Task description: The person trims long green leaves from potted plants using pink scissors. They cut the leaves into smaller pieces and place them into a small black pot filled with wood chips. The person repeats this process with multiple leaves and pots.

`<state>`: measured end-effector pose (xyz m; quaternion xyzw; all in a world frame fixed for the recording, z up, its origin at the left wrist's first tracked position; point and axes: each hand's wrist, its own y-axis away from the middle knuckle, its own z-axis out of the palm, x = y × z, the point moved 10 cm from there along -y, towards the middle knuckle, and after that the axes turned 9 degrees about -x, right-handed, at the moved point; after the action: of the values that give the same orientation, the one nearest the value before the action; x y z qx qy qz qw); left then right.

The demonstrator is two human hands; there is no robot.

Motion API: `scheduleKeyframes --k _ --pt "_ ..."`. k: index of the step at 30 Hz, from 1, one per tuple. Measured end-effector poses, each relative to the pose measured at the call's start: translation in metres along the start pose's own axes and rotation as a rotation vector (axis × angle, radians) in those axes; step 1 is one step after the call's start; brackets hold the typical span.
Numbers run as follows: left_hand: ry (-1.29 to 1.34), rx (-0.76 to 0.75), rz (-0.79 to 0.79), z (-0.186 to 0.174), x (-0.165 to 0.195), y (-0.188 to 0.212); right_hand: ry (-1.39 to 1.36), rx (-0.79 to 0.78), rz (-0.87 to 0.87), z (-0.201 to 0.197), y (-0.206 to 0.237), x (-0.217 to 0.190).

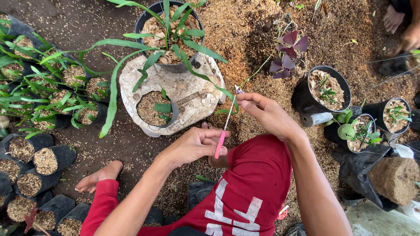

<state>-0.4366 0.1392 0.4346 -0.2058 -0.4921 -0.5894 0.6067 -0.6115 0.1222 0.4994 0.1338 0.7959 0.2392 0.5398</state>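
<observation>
Centre of frame: thin pink-handled tool (222, 137), light and stiff by the look of it. Left hand (192, 146) closed round the pink grip, the best hold; right hand (267, 113) pinching the metal tip. Above, a green potted plant (168, 37) on a pale slab (192, 94).

Bare soil ground (109, 144) strewn with rice husks (245, 26) — black nursery pots (321, 89) and a flat stone (192, 94) rest directly on it.

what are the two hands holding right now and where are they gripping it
A slim pink-handled tool: the left hand grips its pink handle end, and the right hand pinches its upper tip.
</observation>
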Motion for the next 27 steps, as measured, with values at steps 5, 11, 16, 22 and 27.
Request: scheduleKeyframes --k 5,11,16,22,27 --pt "0.019 -0.028 0.045 -0.002 0.005 0.002 -0.095 -0.05 0.016 0.011 -0.02 0.008" --pt "-0.026 0.002 0.034 -0.004 0.004 0.001 -0.085 0.001 0.025 0.007 -0.017 0.014" --pt "-0.029 0.024 0.029 -0.004 0.006 0.003 -0.145 -0.015 0.054 0.007 -0.012 0.017" --pt "0.001 0.017 0.038 -0.004 0.009 0.008 -0.139 -0.006 0.082 0.006 -0.003 0.014" --pt "-0.07 0.035 0.026 -0.005 0.011 0.013 0.077 0.096 0.118 -0.004 0.013 0.006"
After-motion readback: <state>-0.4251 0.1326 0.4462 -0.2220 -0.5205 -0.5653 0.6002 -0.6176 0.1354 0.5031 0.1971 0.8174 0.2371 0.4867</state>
